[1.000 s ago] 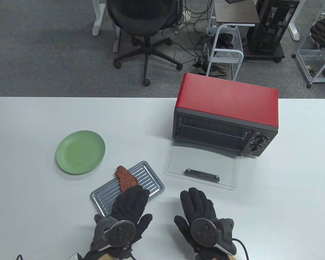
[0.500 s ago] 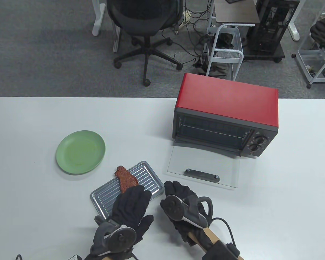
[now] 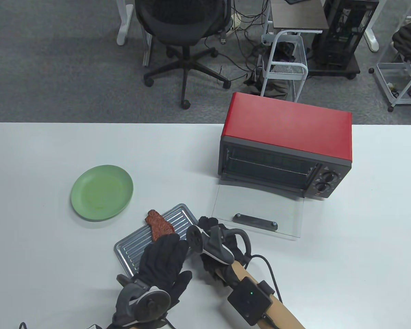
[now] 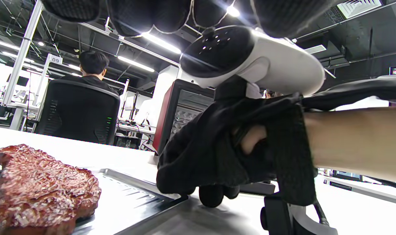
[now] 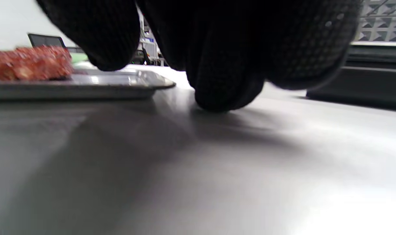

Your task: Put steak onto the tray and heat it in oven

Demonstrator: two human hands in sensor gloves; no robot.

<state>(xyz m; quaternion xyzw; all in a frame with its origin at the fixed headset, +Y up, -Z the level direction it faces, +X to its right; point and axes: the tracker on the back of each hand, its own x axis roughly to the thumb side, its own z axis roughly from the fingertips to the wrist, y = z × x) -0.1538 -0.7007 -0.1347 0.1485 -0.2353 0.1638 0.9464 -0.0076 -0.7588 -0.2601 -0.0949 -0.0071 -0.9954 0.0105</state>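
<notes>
The brown-red steak (image 3: 159,226) lies on the ridged metal tray (image 3: 133,248), its far end poking past the tray's rim. My left hand (image 3: 173,241) lies flat over the tray with straight fingers, tips at the steak's near end. In the left wrist view the steak (image 4: 38,186) sits free on the tray (image 4: 126,195). My right hand (image 3: 209,224) stands on its side at the tray's right edge, holding nothing. In the right wrist view its fingers (image 5: 224,65) hang down, one tip on the table beside the tray (image 5: 87,86). The red oven (image 3: 287,123) stands far right, its glass door (image 3: 257,209) folded down.
An empty green plate (image 3: 102,192) sits left of the tray. The oven's two knobs (image 3: 325,181) face me on its right side. A cable (image 3: 270,270) trails from my right wrist. An office chair (image 3: 185,31) and carts stand beyond the table.
My right hand has moved left from the table's near edge to the tray's right edge and rolled onto its side. My left hand, the steak and the tray have stayed put.
</notes>
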